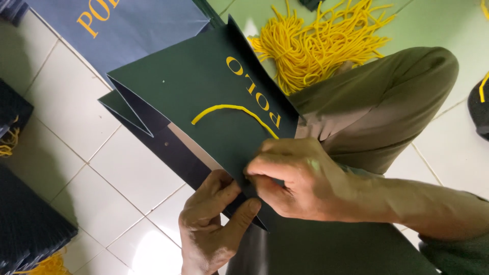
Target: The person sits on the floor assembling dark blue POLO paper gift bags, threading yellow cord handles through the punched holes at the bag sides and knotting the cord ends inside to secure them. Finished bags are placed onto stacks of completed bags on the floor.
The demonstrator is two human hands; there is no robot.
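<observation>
Left hand [211, 224] is gripping the lower corner of the dark green paper bag [204, 102], thumb pressed against its edge; right hand [295, 178], just beside it, is pinching the same edge, fingers curled tight, below the yellow cord [234, 113]; yellow cord pile [310, 40] is lying beyond both hands

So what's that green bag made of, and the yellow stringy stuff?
The dark green bag looks like stiff matte paper or thin card: it keeps sharp folds and straight edges, with no shine. The yellow cord lying on it and the yellow pile behind look like soft woven or twisted string, probably cotton or synthetic; they bend limply. Both hands pinch the bag's edge.
</observation>
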